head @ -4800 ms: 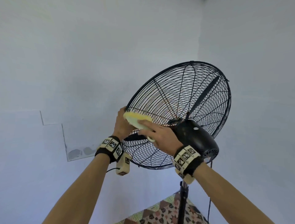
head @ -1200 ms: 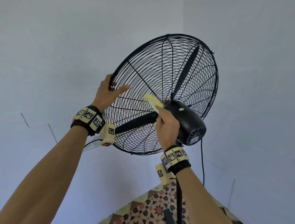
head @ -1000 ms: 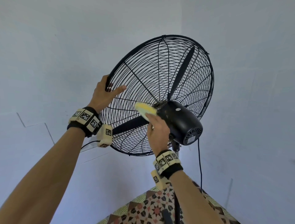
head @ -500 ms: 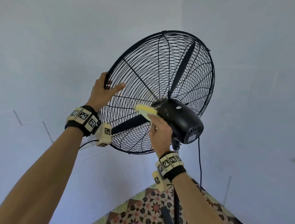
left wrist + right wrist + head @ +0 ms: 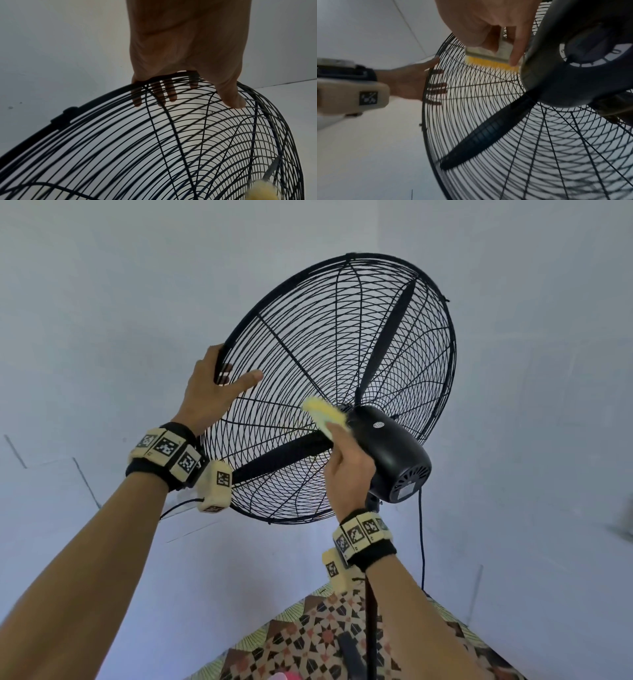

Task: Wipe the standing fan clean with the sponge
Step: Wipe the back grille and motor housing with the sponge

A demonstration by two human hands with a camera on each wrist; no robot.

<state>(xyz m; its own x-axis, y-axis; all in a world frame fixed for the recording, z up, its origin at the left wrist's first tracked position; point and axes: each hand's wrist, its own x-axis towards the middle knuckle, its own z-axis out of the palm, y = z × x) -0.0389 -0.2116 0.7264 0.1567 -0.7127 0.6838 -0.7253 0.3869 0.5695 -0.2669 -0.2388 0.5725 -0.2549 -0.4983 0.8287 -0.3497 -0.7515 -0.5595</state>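
Observation:
A black standing fan with a wire cage and a round motor housing fills the head view, seen from behind. My left hand grips the cage rim at its left edge, fingers curled over the rim and the thumb lying on the rear wires. My right hand holds a yellow sponge against the rear wires right beside the motor housing. In the right wrist view the sponge shows a grey pad over a yellow layer, pinched between thumb and fingers.
Grey walls meet in a corner behind the fan. The fan's pole runs down to a patterned floor. A black power cord hangs from the housing on the right. A blade stands still inside the cage.
Over the last second the sponge has slid a little up and right along the rear wires toward the motor housing. My left hand has kept its grip on the rim.

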